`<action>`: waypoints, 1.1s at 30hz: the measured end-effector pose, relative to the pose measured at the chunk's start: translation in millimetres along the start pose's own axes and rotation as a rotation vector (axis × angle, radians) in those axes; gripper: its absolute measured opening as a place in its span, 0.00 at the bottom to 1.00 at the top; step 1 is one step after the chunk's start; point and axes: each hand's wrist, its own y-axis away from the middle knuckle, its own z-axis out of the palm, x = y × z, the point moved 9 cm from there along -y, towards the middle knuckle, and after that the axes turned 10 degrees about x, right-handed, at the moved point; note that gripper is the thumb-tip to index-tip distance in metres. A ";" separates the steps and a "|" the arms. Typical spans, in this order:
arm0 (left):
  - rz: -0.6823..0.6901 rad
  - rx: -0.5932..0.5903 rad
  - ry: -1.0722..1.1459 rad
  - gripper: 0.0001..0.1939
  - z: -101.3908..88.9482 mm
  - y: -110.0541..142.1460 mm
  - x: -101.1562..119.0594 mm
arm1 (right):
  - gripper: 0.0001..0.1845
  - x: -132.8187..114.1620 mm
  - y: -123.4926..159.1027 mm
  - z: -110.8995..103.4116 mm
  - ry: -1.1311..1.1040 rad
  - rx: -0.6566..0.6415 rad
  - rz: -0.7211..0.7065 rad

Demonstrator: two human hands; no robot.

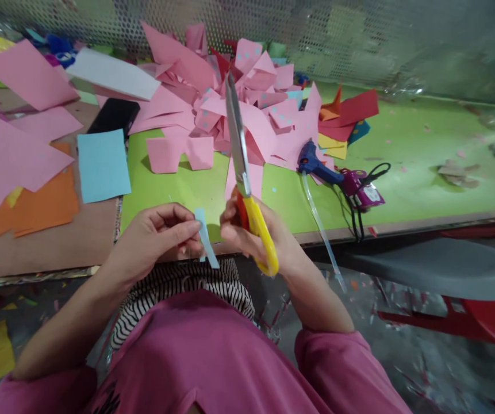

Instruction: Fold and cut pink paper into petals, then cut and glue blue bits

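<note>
Between the thumb and fingers of my left hand [167,230] is a narrow light-blue paper strip [207,240], hanging over the table's front edge. My right hand [258,230] is wrapped around scissors [264,237] with yellow and orange handles. Their blades point away from me and look closed together. Strip and scissors are apart. Beyond my hands lies a pink paper cut-out [180,154] with a notch in its lower edge. A light-blue paper square [104,165] rests to the left of it.
Pink paper scraps [221,109] are heaped at the back. A blue glue gun [316,164] with a clear glue stick [322,230] lies right, beside a purple box [363,188]. A black phone [113,116] and orange paper [49,207] are left. A grey stool seat [449,267] stands lower right.
</note>
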 end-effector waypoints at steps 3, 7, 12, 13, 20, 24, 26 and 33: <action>0.075 0.097 0.088 0.10 -7.0 -2.7 10.6 | 0.26 6.6 21.9 -4.6 0.122 -0.059 0.050; 0.142 0.146 0.121 0.10 -10.5 -4.6 19.2 | 0.29 28.4 50.6 -10.5 0.345 -0.119 0.159; 0.179 0.115 0.135 0.09 -3.7 -3.5 21.9 | 0.32 25.1 56.9 -7.4 0.077 0.019 0.150; 0.175 0.102 0.132 0.09 -1.0 -2.7 21.2 | 0.30 21.9 53.6 -6.9 0.017 0.073 0.132; 0.108 0.041 0.091 0.10 9.5 4.1 7.8 | 0.22 7.5 21.6 10.6 -0.284 0.152 0.023; 0.094 -0.087 0.176 0.07 15.4 6.5 1.2 | 0.21 12.0 16.0 28.4 -0.492 0.024 0.158; 0.065 -0.187 0.246 0.09 21.8 7.8 -2.0 | 0.21 12.8 16.5 35.9 -0.585 -0.015 0.222; 0.115 -0.293 0.277 0.09 29.0 8.3 1.6 | 0.20 13.7 16.4 52.4 -0.734 -0.121 0.230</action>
